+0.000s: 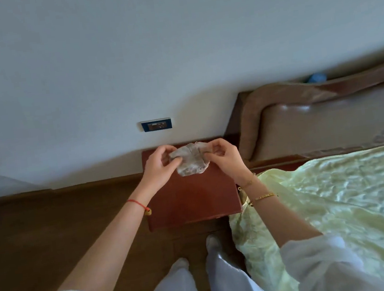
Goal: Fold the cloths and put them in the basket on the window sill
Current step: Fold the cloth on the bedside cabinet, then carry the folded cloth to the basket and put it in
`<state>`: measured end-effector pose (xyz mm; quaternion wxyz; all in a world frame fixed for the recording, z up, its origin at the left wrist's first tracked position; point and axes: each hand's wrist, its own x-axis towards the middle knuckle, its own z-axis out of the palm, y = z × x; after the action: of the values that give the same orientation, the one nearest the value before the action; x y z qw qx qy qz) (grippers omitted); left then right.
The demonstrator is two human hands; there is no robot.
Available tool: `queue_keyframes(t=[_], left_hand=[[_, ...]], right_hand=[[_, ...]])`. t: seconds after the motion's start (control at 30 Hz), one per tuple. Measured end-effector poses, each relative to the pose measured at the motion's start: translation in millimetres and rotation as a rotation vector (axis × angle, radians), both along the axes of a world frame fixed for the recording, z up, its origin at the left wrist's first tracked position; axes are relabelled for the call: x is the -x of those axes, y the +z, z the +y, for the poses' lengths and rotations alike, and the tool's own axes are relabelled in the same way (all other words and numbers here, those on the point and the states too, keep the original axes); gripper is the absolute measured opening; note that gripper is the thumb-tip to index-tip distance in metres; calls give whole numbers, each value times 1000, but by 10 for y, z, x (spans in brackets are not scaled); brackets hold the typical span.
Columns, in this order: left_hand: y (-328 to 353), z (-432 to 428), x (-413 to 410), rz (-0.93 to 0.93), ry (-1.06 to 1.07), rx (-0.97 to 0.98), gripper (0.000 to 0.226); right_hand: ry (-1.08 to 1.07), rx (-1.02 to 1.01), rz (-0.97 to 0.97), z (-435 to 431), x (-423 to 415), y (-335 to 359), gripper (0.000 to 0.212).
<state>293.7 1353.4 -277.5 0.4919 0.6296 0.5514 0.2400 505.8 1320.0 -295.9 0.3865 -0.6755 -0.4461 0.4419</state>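
A reddish-brown wooden bedside table (192, 200) is set against the wall on the dark wooden floor (52, 233). No object is seen resting on its top. At three o'clock from it, a bed (337, 212) is covered by a pale yellow-green quilted spread (358, 186), which hangs just beside the table's edge.

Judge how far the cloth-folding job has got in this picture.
Done: nothing shows as finished; no basket or window sill is in view. In hand: the left hand and right hand hold one small crumpled cloth above the bedside table. Left: folding it and putting it in the basket.
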Motion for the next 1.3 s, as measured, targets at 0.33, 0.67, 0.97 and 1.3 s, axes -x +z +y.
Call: queue_keyframes(t=[0.33,0.67,0.97,1.3], left_hand=[[871,-748,-100,-221,-462,-121,19],[1203,-2142,-337,-372,-1005,52,17],[1433,-3839,-597,-407,-1470,198,22],[1591,-6590,-347,-417,-2035,239,23]], right_hand=[[-452,-188,26,-1648,256,910,21],[-985,-270,-43,-3854,1036,1306,28],[-1367,-300,-144,-5691,1878,1572,13],[-1701,-185,-210,-8079,3077,1799,15]])
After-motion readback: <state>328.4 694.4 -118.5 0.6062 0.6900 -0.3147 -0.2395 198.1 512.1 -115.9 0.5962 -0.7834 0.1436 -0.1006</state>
